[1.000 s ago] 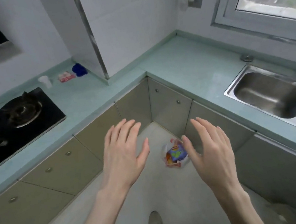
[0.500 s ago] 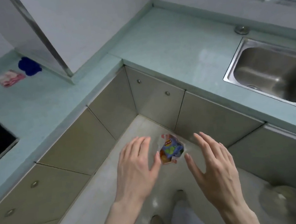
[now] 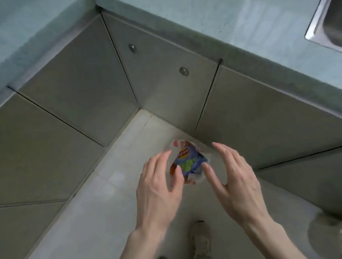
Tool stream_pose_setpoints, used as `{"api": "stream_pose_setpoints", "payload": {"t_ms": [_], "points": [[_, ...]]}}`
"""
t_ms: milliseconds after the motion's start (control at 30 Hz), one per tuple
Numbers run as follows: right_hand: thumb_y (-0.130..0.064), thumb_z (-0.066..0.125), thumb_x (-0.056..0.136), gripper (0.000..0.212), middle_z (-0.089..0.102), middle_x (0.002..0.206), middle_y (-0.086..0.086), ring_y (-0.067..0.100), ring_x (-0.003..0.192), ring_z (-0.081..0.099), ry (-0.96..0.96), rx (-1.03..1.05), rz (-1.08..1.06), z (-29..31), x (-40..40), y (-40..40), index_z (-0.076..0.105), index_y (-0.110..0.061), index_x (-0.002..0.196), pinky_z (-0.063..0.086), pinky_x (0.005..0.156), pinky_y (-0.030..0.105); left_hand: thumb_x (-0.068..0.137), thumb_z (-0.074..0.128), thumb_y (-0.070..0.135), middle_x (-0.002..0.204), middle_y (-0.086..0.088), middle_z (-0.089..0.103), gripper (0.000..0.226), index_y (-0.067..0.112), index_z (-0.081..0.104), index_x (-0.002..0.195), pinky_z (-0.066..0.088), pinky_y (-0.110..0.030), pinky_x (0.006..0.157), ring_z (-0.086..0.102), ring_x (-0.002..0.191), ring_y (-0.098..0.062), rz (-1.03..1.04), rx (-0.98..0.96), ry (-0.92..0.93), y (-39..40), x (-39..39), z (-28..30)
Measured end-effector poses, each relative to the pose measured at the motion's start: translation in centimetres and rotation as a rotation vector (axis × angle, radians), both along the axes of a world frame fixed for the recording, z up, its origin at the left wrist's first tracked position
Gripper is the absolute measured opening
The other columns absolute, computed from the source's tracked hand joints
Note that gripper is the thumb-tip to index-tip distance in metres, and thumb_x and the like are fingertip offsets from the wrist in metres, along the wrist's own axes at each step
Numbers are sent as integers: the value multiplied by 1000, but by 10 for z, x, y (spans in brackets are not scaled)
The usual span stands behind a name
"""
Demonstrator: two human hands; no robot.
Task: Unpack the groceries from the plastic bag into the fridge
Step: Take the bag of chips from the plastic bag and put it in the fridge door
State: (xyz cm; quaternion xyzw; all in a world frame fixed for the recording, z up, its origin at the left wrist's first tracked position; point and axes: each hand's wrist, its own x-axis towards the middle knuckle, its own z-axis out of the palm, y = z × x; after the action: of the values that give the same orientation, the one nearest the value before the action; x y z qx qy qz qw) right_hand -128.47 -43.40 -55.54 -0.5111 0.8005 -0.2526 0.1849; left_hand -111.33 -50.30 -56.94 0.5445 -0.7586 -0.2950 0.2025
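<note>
Pale tiled floor meets grey cabinet doors in a corner; plastic bag with blue snack packet lies near that corner. Left hand and right hand flank it, fingers spread, gripping nothing.

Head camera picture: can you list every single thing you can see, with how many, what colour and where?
Clear plastic bag holding a blue snack packet: one, on the floor in the corner, between the hands.
Pale tiled floor: one, whitish, centre.
Grey-brown cabinet doors: several, around the corner; two round knobs.
Pale green countertop: one, L-shaped, along the top.
Steel sink: one, silver, upper right.
Roundish grey object: one, lower right, too blurred to name.
Shoes: two, beige, bottom centre.
Left hand: open, beside the bag.
Right hand: open, beside the bag.
</note>
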Motion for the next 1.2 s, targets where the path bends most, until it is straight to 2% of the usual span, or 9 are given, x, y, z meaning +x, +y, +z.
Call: {"api": "stream_pose_setpoints", "payload": {"t_ms": [133, 300, 467, 633, 700, 800, 1000, 1100, 1200], "points": [[-57, 53, 101, 51, 47, 132, -28, -29, 109, 41, -182, 82, 41, -77, -19, -22, 44, -40, 148, 32, 86, -5, 101, 43, 49, 132, 10, 60, 49, 22, 58, 138, 38, 2, 92, 56, 118, -1, 8, 98, 36, -9, -21, -88], [-50, 57, 101, 45, 54, 136, -23, -13, 114, 50, -303, 166, 79, -163, -44, -39, 50, -38, 144, 35, 89, -3, 103, 46, 44, 130, 10, 61, 41, 25, 57, 138, 54, -26, 90, 59, 116, -7, 43, 223, 43, -25, -45, -177], [-38, 60, 103, 38, 56, 123, -21, -25, 103, 51, -447, 240, 53, -242, -57, -55, 53, -34, 140, 35, 84, -6, 106, 52, 31, 128, 6, 65, 31, 26, 60, 136, 53, -34, 93, 62, 115, -16, 108, 356, 67, -33, -59, -250], [-37, 54, 106, 50, 55, 132, -11, 10, 126, 57, -499, 360, 113, -320, -51, -79, 49, -17, 151, 42, 85, 3, 107, 52, 28, 119, 9, 62, 26, 26, 62, 131, 45, -24, 88, 60, 107, -12, 212, 503, 131, -29, -71, -305], [-36, 52, 107, 52, 56, 140, 0, 14, 125, 54, -484, 386, 122, -345, -50, -89, 46, -12, 153, 38, 89, 10, 107, 50, 30, 127, 5, 66, 31, 22, 62, 135, 45, -24, 88, 62, 110, -15, 195, 505, 113, -30, -72, -331], [-29, 51, 109, 47, 56, 129, 2, 11, 111, 50, -439, 419, 96, -381, -54, -102, 46, -9, 151, 36, 84, 11, 106, 48, 35, 126, 1, 69, 32, 23, 65, 130, 54, -35, 89, 65, 112, -21, 209, 525, 105, -35, -73, -373], [-39, 61, 103, 54, 63, 136, 13, 33, 123, 61, -342, 459, 45, -449, -66, -123, 52, -10, 147, 55, 103, 49, 99, 46, 42, 107, -6, 71, 34, 18, 65, 114, 46, -30, 68, 66, 90, -25, 315, 614, 93, -52, -87, -445], [-44, 62, 101, 63, 62, 142, 13, 34, 126, 61, -308, 510, 44, -473, -71, -133, 47, -14, 153, 54, 105, 49, 89, 54, 35, 104, -10, 72, 34, 15, 65, 115, 53, -30, 66, 64, 83, -22, 400, 684, 157, -61, -97, -473], [-50, 55, 102, 60, 63, 138, 13, 33, 123, 61, -218, 616, 6, -488, -75, -139, 49, -12, 148, 53, 99, 40, 82, 62, 30, 120, -3, 71, 42, 22, 60, 123, 60, -37, 84, 67, 101, -22, 519, 763, 308, -69, -106, -479]]}}
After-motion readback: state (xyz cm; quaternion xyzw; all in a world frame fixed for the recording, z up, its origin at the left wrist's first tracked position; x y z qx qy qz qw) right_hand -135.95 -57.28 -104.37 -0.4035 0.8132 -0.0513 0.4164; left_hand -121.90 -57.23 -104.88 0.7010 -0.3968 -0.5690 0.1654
